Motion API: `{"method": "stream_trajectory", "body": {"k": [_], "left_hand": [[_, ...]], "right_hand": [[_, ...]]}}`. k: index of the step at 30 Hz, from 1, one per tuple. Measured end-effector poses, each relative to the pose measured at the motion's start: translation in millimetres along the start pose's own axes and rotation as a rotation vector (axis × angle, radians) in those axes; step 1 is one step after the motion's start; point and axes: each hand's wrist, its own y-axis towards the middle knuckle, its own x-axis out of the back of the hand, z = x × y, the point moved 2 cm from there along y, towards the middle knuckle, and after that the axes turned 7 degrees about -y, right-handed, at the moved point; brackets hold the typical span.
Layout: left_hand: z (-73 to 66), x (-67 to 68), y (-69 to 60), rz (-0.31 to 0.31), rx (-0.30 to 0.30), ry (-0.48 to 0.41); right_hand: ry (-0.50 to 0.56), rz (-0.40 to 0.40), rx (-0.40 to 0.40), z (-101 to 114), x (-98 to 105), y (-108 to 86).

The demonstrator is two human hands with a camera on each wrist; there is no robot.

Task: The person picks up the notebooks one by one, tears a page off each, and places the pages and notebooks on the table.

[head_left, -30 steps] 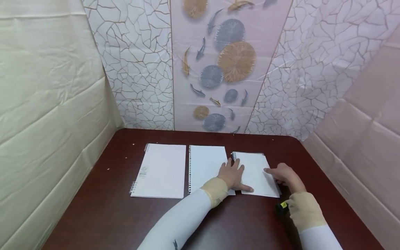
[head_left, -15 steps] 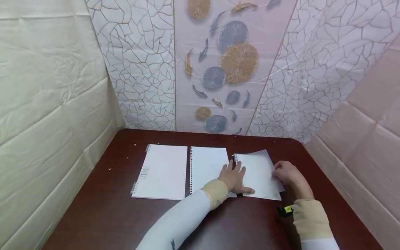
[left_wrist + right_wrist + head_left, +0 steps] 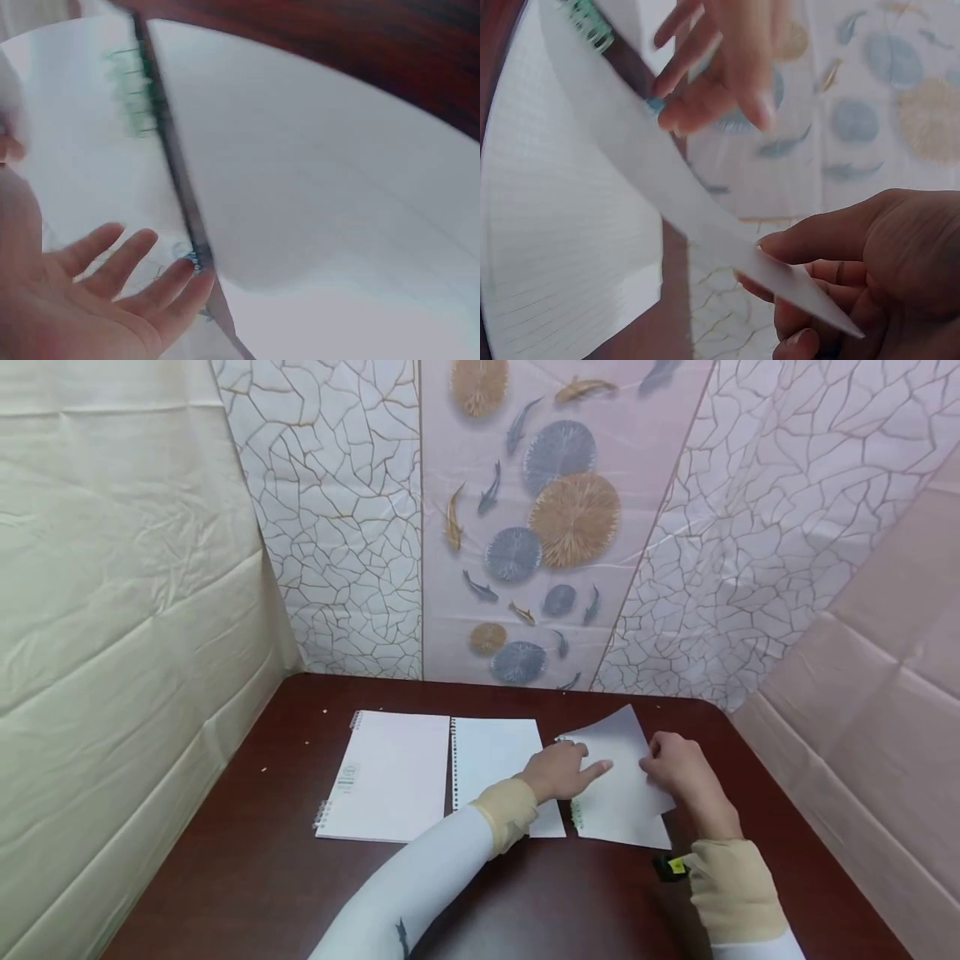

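Observation:
On the right of the table lies an open spiral notebook (image 3: pixel 618 828) with a coil binding on its left side. My right hand (image 3: pixel 686 772) pinches the free edge of a sheet (image 3: pixel 628 731), which bends up off the pages below. The right wrist view shows thumb and fingers holding the sheet (image 3: pixel 705 217) over the faintly lined page (image 3: pixel 570 217). My left hand (image 3: pixel 558 770) is at the coil binding, thumb spread over the page; its fingers (image 3: pixel 112 270) look loosely extended and grip nothing. Whether its fingertips touch the coil, I cannot tell.
A second notebook (image 3: pixel 491 747), with holes or rings along its left edge, lies partly under my left arm. Further left is a larger white spiral pad (image 3: pixel 393 777). A small black item with a yellow label (image 3: pixel 677 866) shows at my right cuff. Patterned cloth (image 3: pixel 517 527) hangs behind the table.
My right hand has taken the sheet's edge and raised it towards the left and back. My left hand, earlier spread flat on the notebook's left side, has its fingers gathered near the coil.

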Motion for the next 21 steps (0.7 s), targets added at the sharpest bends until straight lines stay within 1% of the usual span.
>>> {"method": "stream_trajectory", "body": {"k": [1, 3, 5, 7, 10, 11, 13, 15, 17, 21], "left_hand": [[0.4, 2.7, 1.4, -0.034, 0.016, -0.059], [0.5, 9.0, 2.3, -0.082, 0.063, -0.184], [-1.7, 18.2, 0.5, -0.100, 0.115, -0.328], [-5.5, 28.5, -2.6, -0.078, 0.169, -0.458], [-11.7, 42.5, -6.7, 0.000, 0.240, -0.655], [-13.3, 46.5, -7.2, 0.022, 0.257, -0.699], [-15.8, 54.0, -7.8, 0.061, 0.276, -0.761], [-16.9, 60.0, -8.3, 0.092, 0.288, -0.788], [-16.2, 64.2, -8.6, 0.113, 0.291, -0.795], [-11.6, 69.0, -10.7, 0.136, 0.307, -0.827]], "right_hand": [[0.004, -0.010, 0.013, 6, 1, -0.8], [0.019, -0.025, 0.041, 18, 2, -2.5], [0.033, -0.038, 0.068, 31, 4, -3.9], [0.043, -0.048, 0.096, 44, 6, -4.4], [0.032, -0.096, 0.148, 60, 9, -3.5], [0.030, -0.117, 0.170, 65, 10, -2.8], [0.028, -0.149, 0.213, 73, 12, -1.6], [0.037, -0.153, 0.235, 79, 12, -0.1], [0.057, -0.125, 0.230, 83, 10, 0.7], [0.104, -0.055, 0.203, 87, 6, 1.5]]}}
